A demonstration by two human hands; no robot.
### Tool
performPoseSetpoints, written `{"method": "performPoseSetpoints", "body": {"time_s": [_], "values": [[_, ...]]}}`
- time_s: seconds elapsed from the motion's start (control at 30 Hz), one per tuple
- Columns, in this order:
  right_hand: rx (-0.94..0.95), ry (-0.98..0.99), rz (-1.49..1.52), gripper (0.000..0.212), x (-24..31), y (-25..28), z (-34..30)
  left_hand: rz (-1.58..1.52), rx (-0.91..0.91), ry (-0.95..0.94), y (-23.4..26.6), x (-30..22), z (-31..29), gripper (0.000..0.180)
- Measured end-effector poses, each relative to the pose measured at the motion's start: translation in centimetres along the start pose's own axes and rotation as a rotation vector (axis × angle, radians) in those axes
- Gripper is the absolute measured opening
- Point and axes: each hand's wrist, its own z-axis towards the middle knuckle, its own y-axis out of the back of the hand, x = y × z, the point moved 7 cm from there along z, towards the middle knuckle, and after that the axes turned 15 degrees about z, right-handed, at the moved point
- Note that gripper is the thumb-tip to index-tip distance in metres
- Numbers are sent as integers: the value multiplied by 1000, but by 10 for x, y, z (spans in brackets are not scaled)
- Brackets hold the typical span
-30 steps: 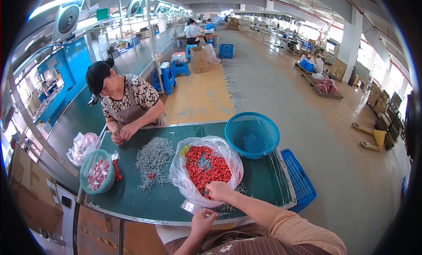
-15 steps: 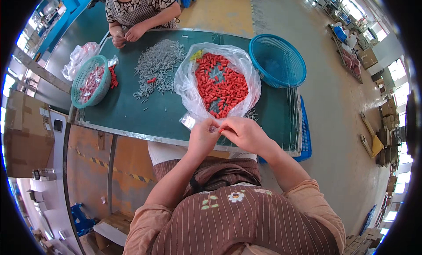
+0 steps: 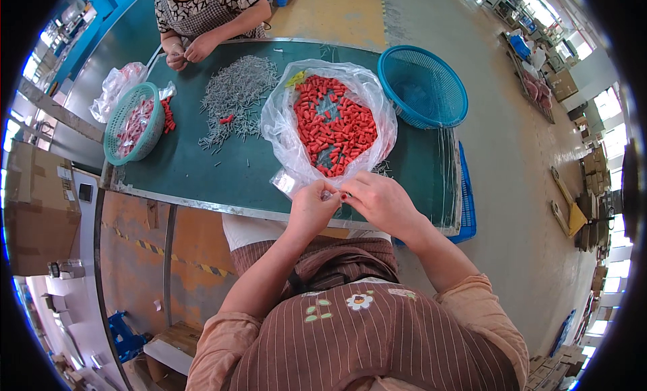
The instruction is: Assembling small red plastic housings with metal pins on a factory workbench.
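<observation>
Both my hands meet over the table's near edge, in front of a large clear bag (image 3: pixel 273 125) rolled open around many red plastic plugs (image 3: pixel 344 132). My left hand (image 3: pixel 311 206) is closed, its thumb and fingers pinching what looks like a small clear plastic bag (image 3: pixel 327 196). Close beside it, my right hand (image 3: pixel 382 202) is closed on a small red plug (image 3: pixel 344 196), mostly covered by the fingertips. Flat clear packets (image 3: pixel 284 181) lie on the table just left of my left hand.
Grey screws (image 3: pixel 236 91) are heaped on the green table (image 3: pixel 182 182). A pale green basket (image 3: pixel 151 138) with filled bags stands left, a blue basket (image 3: pixel 450 101) at the far right corner. Across the table, a person's hands (image 3: pixel 189 53) work close together.
My right hand has shifted slightly up and away from my left hand, opening a small gap. The red plug has turned in its fingers. The whole view has tilted a little.
</observation>
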Motion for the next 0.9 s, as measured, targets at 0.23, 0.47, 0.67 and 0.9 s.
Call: {"method": "performPoseSetpoints", "body": {"time_s": [0.23,0.47,0.67,0.9], "values": [[28,66,6,9,-9,-4,3,-61,68,54,6,5,3,20],[89,-111,-87,18,-101,-46,55,-13,100,27,0,8,-2,20],[74,-274,-107,22,-145,-84,70,-50,119,41,2,18,-1,21],[134,-246,-23,20,-138,-68,69,52,-26,22,19,16,-6,24]]}}
